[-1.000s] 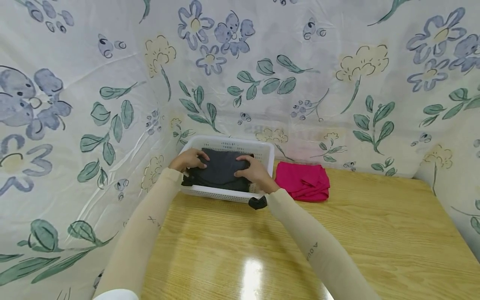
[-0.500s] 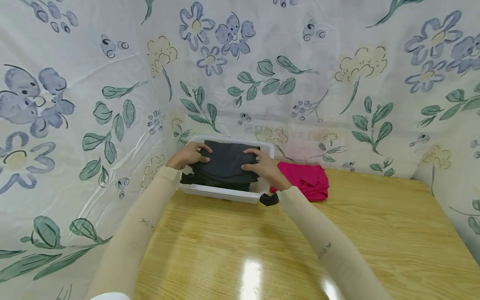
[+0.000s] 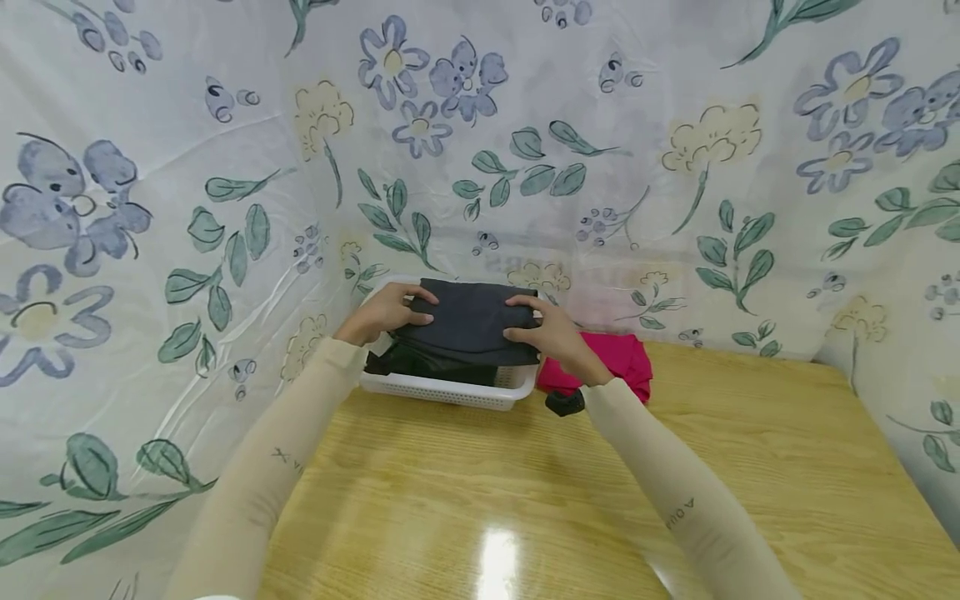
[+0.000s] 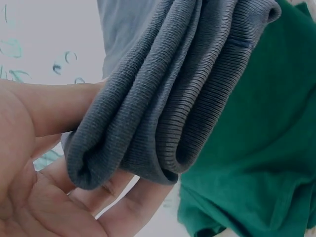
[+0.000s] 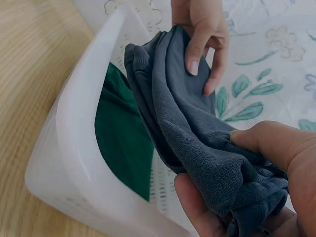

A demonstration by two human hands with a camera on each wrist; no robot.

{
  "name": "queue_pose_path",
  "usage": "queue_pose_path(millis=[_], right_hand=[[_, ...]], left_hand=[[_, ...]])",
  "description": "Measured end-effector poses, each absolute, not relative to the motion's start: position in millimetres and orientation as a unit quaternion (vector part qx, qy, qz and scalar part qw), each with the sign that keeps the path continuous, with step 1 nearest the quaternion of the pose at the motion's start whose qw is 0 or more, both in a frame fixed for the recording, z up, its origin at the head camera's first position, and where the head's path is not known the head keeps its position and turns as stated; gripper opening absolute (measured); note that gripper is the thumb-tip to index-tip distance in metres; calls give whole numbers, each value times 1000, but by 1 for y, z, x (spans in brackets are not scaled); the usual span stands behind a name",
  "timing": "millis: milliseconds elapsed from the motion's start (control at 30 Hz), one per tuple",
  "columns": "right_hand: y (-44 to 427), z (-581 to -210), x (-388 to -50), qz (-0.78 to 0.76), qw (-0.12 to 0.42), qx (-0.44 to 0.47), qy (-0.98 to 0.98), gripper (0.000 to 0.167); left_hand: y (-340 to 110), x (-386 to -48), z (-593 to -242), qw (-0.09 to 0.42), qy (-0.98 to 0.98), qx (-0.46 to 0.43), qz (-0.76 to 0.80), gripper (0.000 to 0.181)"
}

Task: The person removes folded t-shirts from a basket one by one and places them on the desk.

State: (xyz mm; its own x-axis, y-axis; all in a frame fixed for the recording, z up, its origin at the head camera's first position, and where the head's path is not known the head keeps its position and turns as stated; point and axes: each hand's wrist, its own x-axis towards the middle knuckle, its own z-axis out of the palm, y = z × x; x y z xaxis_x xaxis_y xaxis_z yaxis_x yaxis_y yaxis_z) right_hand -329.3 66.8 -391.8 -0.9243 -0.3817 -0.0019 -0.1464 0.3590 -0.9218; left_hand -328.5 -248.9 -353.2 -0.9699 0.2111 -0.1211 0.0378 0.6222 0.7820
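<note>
A folded dark grey garment (image 3: 476, 321) hangs above the white plastic basket (image 3: 442, 392), gripped at both ends. My left hand (image 3: 384, 312) pinches its left end, thumb on one face and fingers beneath; ribbed folded edges of the garment (image 4: 143, 98) show in the left wrist view. The opposite end is held by my right hand (image 3: 557, 335), its thumb pressing on top and fingers curled under the bunched layers. Below, inside the basket, lies a green cloth (image 5: 121, 133), which looks almost black in the head view.
A folded crimson cloth (image 3: 622, 358) lies on the wooden table (image 3: 712, 467) right of the basket, partly behind my right hand and wrist. A flower-printed sheet (image 3: 480, 167) stands close behind the basket and along its left side.
Both hands have raised the grey garment from inside the basket and shifted it slightly right. More of the dark cloth beneath it now shows.
</note>
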Motion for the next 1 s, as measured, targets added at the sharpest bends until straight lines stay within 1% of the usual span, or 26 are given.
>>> queue_pose_path(millis=[100, 400, 800, 1000], right_hand=[[74, -389, -328, -534, 99, -160, 824, 51], [90, -386, -323, -582, 114, -149, 791, 51], [120, -376, -319, -538, 84, -149, 825, 52], [136, -378, -317, -554, 86, -153, 814, 53]], left_hand=[[-243, -327, -351, 102, 889, 69, 441, 39], [-229, -327, -353, 92, 891, 86, 436, 38], [-204, -330, -344, 99, 875, 82, 466, 40], [-189, -330, -345, 102, 869, 90, 475, 39]])
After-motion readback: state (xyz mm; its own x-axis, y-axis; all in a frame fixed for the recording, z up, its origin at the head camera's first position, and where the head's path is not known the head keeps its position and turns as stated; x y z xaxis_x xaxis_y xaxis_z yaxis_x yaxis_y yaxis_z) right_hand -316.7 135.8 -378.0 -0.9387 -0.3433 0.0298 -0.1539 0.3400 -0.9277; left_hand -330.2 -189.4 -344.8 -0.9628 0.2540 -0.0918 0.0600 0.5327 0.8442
